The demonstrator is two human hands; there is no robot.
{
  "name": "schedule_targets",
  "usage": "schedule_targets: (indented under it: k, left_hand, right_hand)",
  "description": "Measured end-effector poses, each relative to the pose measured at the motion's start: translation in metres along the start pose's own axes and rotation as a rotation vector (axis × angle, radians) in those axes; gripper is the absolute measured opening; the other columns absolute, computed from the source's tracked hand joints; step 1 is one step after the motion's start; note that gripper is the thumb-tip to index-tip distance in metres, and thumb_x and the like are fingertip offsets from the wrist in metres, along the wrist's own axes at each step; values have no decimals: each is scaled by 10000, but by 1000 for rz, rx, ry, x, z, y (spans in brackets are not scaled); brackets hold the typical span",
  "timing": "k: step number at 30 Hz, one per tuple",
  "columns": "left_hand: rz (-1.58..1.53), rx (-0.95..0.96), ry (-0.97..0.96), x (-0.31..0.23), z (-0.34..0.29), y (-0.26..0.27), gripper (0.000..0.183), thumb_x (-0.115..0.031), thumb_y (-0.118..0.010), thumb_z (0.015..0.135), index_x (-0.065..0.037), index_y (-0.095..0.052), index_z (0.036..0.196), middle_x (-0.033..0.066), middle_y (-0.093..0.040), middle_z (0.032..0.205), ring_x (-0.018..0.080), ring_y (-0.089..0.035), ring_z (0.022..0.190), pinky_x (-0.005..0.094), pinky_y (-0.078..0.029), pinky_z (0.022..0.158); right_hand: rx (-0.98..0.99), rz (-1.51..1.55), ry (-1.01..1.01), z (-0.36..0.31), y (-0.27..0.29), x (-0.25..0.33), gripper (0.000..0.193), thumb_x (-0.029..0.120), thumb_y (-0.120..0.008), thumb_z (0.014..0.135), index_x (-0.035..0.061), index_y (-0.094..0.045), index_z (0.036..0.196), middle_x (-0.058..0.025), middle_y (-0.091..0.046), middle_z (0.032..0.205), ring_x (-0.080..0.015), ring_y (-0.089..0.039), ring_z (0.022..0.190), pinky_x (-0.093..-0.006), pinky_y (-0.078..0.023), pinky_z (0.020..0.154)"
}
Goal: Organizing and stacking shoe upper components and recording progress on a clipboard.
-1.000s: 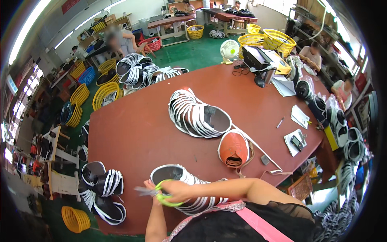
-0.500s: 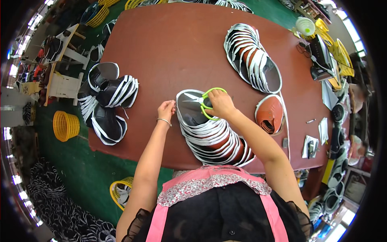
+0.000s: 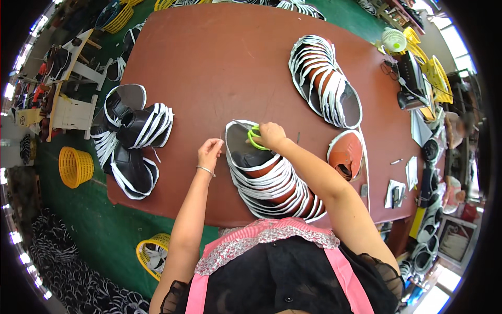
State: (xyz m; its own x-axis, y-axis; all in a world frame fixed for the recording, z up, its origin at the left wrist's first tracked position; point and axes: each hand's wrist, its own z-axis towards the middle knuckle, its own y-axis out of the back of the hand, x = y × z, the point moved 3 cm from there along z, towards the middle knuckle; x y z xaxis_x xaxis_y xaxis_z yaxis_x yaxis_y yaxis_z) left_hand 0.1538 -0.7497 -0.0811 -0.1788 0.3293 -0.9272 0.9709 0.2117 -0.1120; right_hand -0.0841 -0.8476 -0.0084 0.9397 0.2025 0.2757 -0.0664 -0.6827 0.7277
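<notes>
A row of nested shoe uppers (image 3: 280, 183), black and brown with white edging, lies on the table in front of me. My right hand (image 3: 272, 136) grips green-handled scissors (image 3: 254, 137) above the grey inner of the endmost upper (image 3: 236, 140). The blades point left, toward the white rim. Just left of that rim, my left hand (image 3: 210, 152) is closed in a pinch. What its fingertips hold, if anything, is too small to make out.
Black uppers (image 3: 133, 138) are piled at the table's left. Another nested row (image 3: 327, 78) lies at the far right, above a brown upper (image 3: 345, 152). A white strip (image 3: 365, 178) runs down beside it. Yellow baskets (image 3: 76, 166) stand on the green floor.
The scissors have drawn in toward my right palm, and their handles and blades have come closer together. My left hand has moved slightly away from the upper, still pinched. The whole view has shifted a little.
</notes>
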Motion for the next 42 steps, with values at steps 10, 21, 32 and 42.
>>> schedule_targets:
  k: [10,21,32,42]
  left_hand:
    - [-349,-242,377,18,14,1,176,-70,-801,893,-2,-648,945,101,-734,875,127,-694,707,208,-562,595]
    - [-445,-310,433,12,7,28,217,-20,-805,876,-10,-622,993,110,-720,950,180,-737,850,243,-644,749]
    - [-390,-262,389,21,18,30,300,-95,-815,893,16,-645,1113,89,-708,944,164,-723,835,229,-635,729]
    - [-389,-8,703,41,57,-1,356,-322,-857,867,-25,-731,1018,-45,-490,688,54,-387,533,206,-302,463]
  right_hand:
    - [-320,-184,334,-35,23,-13,824,701,-702,809,-9,-622,1220,-216,-679,1163,-367,-660,1121,-447,-549,958]
    - [-325,-382,522,-20,56,33,750,652,-783,740,29,-679,1145,-158,-698,1105,-338,-677,1081,-428,-566,920]
    - [-113,-473,492,-15,33,45,558,557,-836,735,38,-734,914,-135,-758,868,-325,-753,857,-429,-591,751]
    - [-172,-486,427,-20,24,39,564,593,-786,787,55,-715,943,-140,-757,900,-316,-752,891,-420,-589,778]
